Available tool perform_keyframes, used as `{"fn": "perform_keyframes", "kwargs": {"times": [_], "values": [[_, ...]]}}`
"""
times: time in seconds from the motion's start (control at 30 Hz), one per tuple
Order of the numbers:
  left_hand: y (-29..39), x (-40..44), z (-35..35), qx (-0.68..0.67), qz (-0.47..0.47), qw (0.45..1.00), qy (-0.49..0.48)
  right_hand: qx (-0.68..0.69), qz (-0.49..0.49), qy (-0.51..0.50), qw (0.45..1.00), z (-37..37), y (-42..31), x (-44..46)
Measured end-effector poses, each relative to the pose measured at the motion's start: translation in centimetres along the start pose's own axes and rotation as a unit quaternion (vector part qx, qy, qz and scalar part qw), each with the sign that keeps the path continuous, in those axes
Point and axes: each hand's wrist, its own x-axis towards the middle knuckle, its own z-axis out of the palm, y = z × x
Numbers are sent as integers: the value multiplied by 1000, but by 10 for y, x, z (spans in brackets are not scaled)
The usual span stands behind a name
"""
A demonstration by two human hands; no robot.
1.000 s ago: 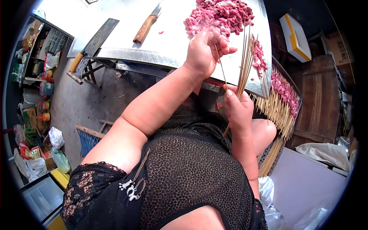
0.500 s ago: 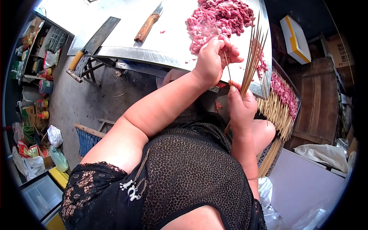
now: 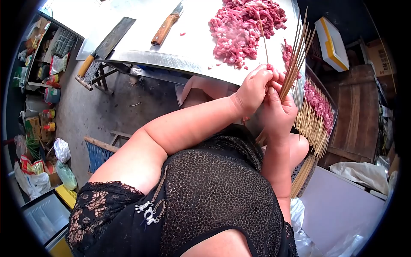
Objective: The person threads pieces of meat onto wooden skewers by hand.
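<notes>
My left hand is closed in a pinch on a small piece of meat around a thin skewer that points up. Right beside it, my right hand is wrapped round a bundle of bare skewers, which fan out upward. The two hands meet at the fingertips, and the lower end of the single skewer is hidden there. Beyond them a heap of cut raw meat lies on the white table. Skewers loaded with meat lie in rows at the right.
A cleaver and a wooden-handled knife lie on the table at the left. More bare skewers are by my right leg. A white and yellow box stands at the upper right, and shelves with goods at the far left.
My left hand has come away from the meat heap, right and down toward my right hand. A meat piece now shows at its fingertips. My right hand and the bundle have shifted slightly right.
</notes>
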Motion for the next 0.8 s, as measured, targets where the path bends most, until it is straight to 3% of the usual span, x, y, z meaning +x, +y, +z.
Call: {"fn": "perform_keyframes", "kwargs": {"times": [0.07,0.1,0.13,0.17,0.23,0.27,0.3,0.33,0.4,0.53,0.57,0.67,0.7,0.73,0.8], "values": [[3,12,-8,10,-21,997,-79,0,17,4,1000,-5,-7,3],[19,19,-8,132,-53,986,-87,-1,22,15,1000,-7,-9,5],[30,35,-20,271,-5,952,-142,-35,36,28,998,-15,-12,6],[46,53,-30,448,11,885,-124,-24,44,32,998,-22,-14,8],[67,82,-40,580,192,791,-30,0,58,46,997,-31,-15,9],[79,95,-40,683,227,693,-30,0,56,49,997,-31,-14,7],[83,107,-44,719,226,656,-41,-16,50,48,997,-31,-13,5],[82,115,-46,719,228,655,-44,-33,44,48,997,-30,-12,3],[92,123,-32,847,-33,530,-28,-15,64,44,997,-30,-12,1],[98,126,-33,902,9,425,-80,-8,70,49,996,-35,-10,-1],[99,126,-39,903,58,418,-82,3,71,41,997,-35,-9,-1],[101,120,-54,891,52,447,-66,4,85,33,996,-34,-3,-2],[103,114,-59,864,98,489,-61,-1,86,30,996,-34,-2,-2],[104,112,-68,865,99,488,-62,0,85,30,996,-34,-1,-1],[109,108,-77,792,180,583,-23,-10,91,24,996,-34,0,0]]}}
